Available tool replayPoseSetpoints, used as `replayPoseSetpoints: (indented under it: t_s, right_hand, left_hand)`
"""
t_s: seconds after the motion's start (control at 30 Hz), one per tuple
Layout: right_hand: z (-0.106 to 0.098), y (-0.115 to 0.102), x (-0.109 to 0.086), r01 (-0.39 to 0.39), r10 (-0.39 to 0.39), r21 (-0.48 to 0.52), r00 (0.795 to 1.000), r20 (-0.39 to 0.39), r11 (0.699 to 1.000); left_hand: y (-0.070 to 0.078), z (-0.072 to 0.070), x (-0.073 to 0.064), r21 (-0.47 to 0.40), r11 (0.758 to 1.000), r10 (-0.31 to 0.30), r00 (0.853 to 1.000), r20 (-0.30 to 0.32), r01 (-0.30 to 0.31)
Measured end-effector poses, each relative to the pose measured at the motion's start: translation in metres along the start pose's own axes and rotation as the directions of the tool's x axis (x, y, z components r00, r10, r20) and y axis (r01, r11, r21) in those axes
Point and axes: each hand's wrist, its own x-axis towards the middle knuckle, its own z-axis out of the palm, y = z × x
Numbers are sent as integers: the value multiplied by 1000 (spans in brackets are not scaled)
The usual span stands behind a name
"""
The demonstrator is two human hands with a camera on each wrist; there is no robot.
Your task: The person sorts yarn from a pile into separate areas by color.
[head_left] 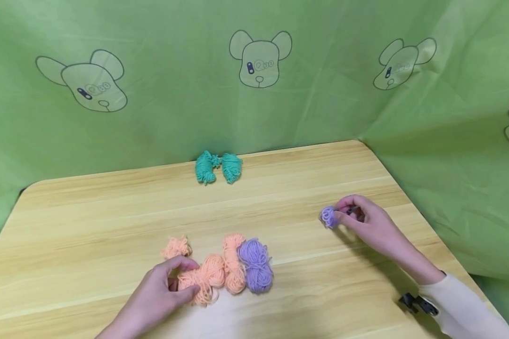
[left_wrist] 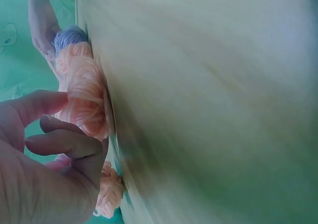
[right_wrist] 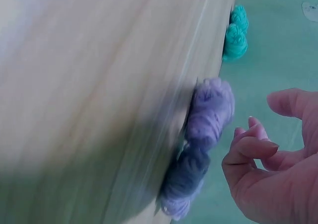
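My left hand (head_left: 161, 285) has its thumb and fingers around the left end of a peach yarn skein (head_left: 213, 270), thumb on the near side. In the left wrist view the thumb tip touches that peach skein (left_wrist: 87, 97). Against its right end stands a second peach skein (head_left: 234, 263), then a purple skein (head_left: 256, 266). My right hand (head_left: 371, 226) is over another purple skein (head_left: 328, 216) at the right. In the right wrist view this purple skein (right_wrist: 211, 110) lies on the table, and the thumb and fingers are apart from it, with nothing between them.
A small peach bundle (head_left: 176, 247) lies just beyond my left hand. Two teal yarn bundles (head_left: 231, 168) sit at the far edge of the wooden table (head_left: 110, 212). Green cloth (head_left: 174, 94) with printed animal heads hangs behind and along the right side.
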Motion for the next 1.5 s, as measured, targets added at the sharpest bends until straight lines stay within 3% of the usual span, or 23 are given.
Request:
replayPoseSetpoints:
  t_s: [0.43, 0.73, 1.17, 1.5]
  right_hand:
    - [19, -27, -9, 55, -64, 114, 996, 70, 992]
    - [33, -51, -16, 95, -113, 165, 988, 104, 982]
    - [57, -80, -19, 144, -187, 203, 959, 213, 969]
    - [83, -91, -11, 175, -213, 154, 935, 284, 972]
  left_hand:
    - [-1, 2, 4, -5, 1000, -30, 999, -29, 30]
    - [0, 3, 4, 8, 1000, -13, 999, -52, 13]
    - [0, 5, 4, 26, 999, -27, 996, -89, 30]
    - [0, 7, 5, 37, 999, -14, 995, -104, 18]
